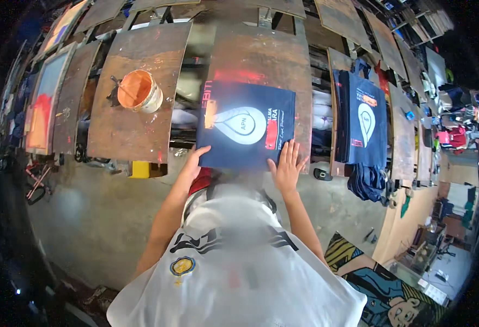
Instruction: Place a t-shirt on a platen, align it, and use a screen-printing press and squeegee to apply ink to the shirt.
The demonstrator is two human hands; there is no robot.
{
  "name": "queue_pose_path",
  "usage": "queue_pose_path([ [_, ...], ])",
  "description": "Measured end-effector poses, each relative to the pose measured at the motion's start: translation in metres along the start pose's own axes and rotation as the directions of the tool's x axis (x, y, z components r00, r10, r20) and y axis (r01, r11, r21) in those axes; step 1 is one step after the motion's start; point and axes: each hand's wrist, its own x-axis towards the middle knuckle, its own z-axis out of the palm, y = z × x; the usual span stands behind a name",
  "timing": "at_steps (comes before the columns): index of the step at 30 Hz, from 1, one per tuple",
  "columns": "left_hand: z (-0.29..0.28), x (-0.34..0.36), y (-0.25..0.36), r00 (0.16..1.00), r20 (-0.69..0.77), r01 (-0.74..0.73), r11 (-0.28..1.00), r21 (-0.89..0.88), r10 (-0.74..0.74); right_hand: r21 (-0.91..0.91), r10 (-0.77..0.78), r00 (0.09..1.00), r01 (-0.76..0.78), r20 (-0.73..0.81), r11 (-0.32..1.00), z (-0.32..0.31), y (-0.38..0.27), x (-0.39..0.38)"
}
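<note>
A dark blue fabric bag [228, 150] lies flat on the wooden board in front of me. It bears a pale drop-shaped print, lettering, and an orange and a red patch. At its near left corner my left hand [193, 163] grips the edge, one digit on top and the other fingers mostly hidden. My right hand [287, 166] rests on the near right corner with its fingers spread. The bag's handles cannot be made out.
On the left board [141, 128] stands a tub [153, 101] of orange ink with a stick in it. Similar blue bags [374, 133] are piled on the right board, their handles hanging over. A red-stained screen frame [40, 122] leans far left. Gaps separate the boards.
</note>
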Motion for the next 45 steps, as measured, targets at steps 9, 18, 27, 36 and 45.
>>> queue_pose_path([
  [9,0.018,-0.053,-0.009,0.521,0.138,-0.201,-0.036,0.979,0.842,0.166,-0.103,0.99,0.119,-0.101,0.979,-0.02,0.011,-0.015],
  [18,0.043,-0.091,-0.035,0.698,0.294,-0.164,-0.253,0.953,0.654,0.131,-0.349,0.937,0.342,0.03,0.93,-0.016,0.017,-0.051],
  [27,0.037,-0.112,-0.035,0.776,0.129,-0.027,-0.172,0.985,0.617,0.205,-0.278,0.961,0.274,-0.012,0.94,-0.011,0.016,-0.058],
  [36,-0.047,-0.12,-0.042,0.754,0.019,-0.245,0.254,0.936,0.657,0.438,-0.099,0.995,0.09,-0.002,0.895,-0.044,-0.01,-0.054],
  [45,-0.078,-0.278,0.088,0.757,0.006,-0.583,0.67,0.459,0.654,0.619,-0.278,0.901,0.432,-0.334,0.656,-0.082,-0.219,-0.093],
])
